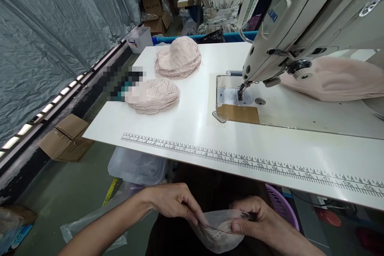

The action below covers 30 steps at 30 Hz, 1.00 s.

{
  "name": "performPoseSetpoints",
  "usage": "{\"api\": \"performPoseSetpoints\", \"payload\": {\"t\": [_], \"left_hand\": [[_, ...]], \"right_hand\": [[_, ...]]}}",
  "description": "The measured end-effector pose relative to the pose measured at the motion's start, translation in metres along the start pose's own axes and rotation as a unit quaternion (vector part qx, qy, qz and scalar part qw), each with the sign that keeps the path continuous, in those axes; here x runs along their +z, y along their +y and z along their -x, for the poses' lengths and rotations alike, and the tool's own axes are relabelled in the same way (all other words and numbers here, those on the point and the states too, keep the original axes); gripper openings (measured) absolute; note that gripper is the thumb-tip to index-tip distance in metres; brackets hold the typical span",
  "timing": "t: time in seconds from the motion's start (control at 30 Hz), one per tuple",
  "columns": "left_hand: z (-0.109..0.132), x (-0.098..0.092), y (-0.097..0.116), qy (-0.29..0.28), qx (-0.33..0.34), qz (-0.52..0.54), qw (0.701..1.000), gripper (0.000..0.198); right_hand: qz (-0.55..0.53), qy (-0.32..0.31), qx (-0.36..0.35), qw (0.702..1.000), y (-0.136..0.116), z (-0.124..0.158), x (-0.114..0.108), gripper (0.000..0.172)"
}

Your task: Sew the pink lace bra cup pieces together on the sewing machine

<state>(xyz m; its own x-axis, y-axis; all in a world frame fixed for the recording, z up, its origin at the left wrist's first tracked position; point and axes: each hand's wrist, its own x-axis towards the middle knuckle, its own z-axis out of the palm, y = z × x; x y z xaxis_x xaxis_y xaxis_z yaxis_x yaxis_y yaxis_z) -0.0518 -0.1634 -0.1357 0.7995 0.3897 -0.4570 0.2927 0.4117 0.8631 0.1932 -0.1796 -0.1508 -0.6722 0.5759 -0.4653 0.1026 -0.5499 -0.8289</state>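
Observation:
Over my lap, below the table's front edge, both hands hold a sheer whitish cup-shaped fabric piece (220, 234) with a lacy patch inside. A dark reddish line, like thread or a seam, runs along its upper edge. My left hand (177, 204) pinches the left side of that edge between thumb and fingers. At the right end, my right hand (255, 218) grips the cloth, thumb on top and fingers behind. Something small and dark shows near the right fingertips, too small to name.
A sewing machine (279, 28) stands on the white table (186, 128), which has a printed ruler (219, 156). Beige lace stacks (157, 98) lie at the left; smooth beige cups (336, 78) lie under the machine arm. A plastic bin (138, 164) and a purple basket (283, 208) sit below.

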Motion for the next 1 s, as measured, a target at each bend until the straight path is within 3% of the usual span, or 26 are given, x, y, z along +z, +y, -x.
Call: {"api": "performPoseSetpoints", "payload": {"t": [0.13, 0.4, 0.47, 0.53, 0.67, 0.8, 1.0], "left_hand": [[0.001, -0.005, 0.000, -0.051, 0.024, -0.033, 0.998, 0.038], [0.005, -0.013, 0.008, -0.109, 0.002, -0.073, 0.991, 0.045], [0.003, -0.009, 0.008, -0.089, 0.003, -0.053, 0.995, 0.052], [-0.002, -0.002, 0.008, -0.029, -0.005, -0.032, 0.999, 0.052], [-0.013, 0.013, 0.010, 0.083, -0.042, 0.016, 0.996, 0.025], [-0.016, 0.016, 0.013, 0.082, -0.021, 0.054, 0.995, 0.013], [-0.009, 0.008, 0.009, 0.056, -0.040, 0.060, 0.996, 0.016]], "right_hand": [[0.001, 0.005, 0.002, 1.000, 0.001, 0.000, -0.002, 0.024], [0.037, 0.013, -0.005, 0.999, -0.002, 0.001, 0.001, 0.029], [0.051, 0.014, -0.009, 0.999, -0.005, -0.001, 0.003, 0.029], [0.072, 0.022, -0.011, 0.997, -0.007, -0.003, 0.004, 0.031], [0.101, 0.038, -0.009, 0.994, -0.009, -0.002, 0.005, 0.037], [0.097, 0.012, -0.008, 0.995, -0.009, 0.003, 0.000, 0.036], [0.104, -0.001, -0.009, 0.995, -0.004, 0.007, -0.008, 0.032]]}}
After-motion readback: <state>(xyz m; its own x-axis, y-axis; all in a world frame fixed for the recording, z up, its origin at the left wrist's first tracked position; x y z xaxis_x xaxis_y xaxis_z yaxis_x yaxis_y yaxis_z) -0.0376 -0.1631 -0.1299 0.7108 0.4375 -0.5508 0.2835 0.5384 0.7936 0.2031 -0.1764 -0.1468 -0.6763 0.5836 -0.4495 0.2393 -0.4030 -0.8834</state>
